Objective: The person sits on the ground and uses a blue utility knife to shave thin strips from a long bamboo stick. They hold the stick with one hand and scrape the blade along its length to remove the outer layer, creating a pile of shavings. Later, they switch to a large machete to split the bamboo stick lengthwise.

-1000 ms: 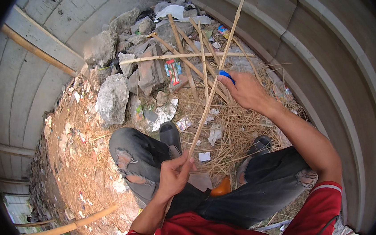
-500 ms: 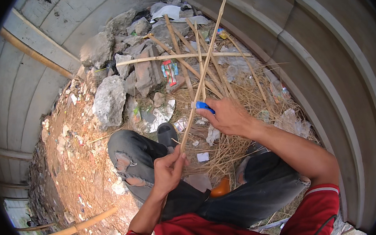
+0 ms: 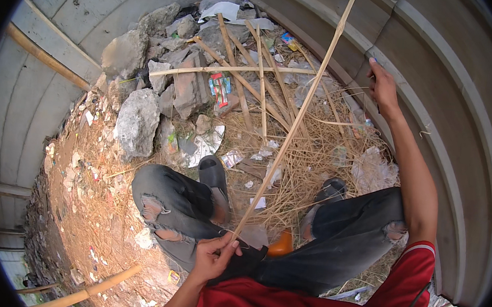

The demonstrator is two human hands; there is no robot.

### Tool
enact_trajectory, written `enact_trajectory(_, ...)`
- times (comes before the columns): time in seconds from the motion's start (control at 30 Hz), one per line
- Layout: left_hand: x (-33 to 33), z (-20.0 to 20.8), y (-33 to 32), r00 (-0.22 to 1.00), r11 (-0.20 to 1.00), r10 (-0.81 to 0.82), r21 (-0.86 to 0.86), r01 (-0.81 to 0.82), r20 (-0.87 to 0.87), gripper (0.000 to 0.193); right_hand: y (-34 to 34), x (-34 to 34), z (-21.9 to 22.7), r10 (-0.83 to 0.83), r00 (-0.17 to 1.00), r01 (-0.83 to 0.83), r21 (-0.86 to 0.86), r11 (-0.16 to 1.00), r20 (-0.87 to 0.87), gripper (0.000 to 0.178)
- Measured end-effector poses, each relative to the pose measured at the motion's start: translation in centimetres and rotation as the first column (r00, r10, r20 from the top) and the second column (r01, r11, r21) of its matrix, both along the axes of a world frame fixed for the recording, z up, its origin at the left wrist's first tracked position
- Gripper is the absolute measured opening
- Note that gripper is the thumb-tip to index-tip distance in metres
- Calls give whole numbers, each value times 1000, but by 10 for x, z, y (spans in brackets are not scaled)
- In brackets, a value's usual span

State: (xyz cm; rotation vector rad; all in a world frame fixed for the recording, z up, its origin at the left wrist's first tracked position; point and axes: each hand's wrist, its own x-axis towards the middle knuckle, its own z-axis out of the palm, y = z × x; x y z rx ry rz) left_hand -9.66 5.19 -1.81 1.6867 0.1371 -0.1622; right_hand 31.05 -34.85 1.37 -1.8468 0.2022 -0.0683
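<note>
long bamboo strip (image 3: 296, 120) held at its near end only, running from the lap up and away to a free tip near the curved concrete wall (image 3: 460, 114). judged state of work: the strip looks already thinned along its whole visible length, clean and even; whether more shaving is needed cannot be read from this view. other split bamboo sticks (image 3: 247, 72) lie crossed on the rubble, and dry shavings (image 3: 310, 159) cover the ground between the feet, so a fair amount of stripping appears done. no finished bundle visible.

left hand (image 3: 213, 259): low, over the lap, palm turned up toward the camera, fingers (image 3: 227, 246) pinched round the strip's near end; grasp looks light.

right hand (image 3: 383, 86): arm fully extended up and to the right, well apart from the strip, close to the wall. fingers curled about a small dark object with a blue end, probably a knife handle; blade not discernible.

person seated, knees apart in torn grey jeans, dark shoes (image 3: 215, 171) planted in the shavings. grey stones (image 3: 137, 120) and litter beyond. an orange object (image 3: 281, 244) sits between the legs, kind unclear.
</note>
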Motion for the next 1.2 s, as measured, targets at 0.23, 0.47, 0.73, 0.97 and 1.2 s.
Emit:
enact_trajectory(0.23,21,8,-13,998,991,49,-122,-53,-35,27,95,-69,51,380,922,-385,290,876,78,42)
enact_trajectory(0.47,33,14,-19,997,996,-58,-74,55,-44,27,120,-88,49,401,912,-402,382,832,87,28)
enact_trajectory(0.73,75,20,-30,997,985,-76,-156,75,0,35,145,-122,43,536,840,-543,150,826,85,41)
enact_trajectory(0.97,104,18,-29,992,999,40,-3,-40,117,33,159,-168,55,730,683,-635,-509,581,-18,50)
enact_trajectory(1.2,109,19,-31,946,960,49,245,-134,321,21,163,-156,34,689,723,-566,-622,541,-58,54)
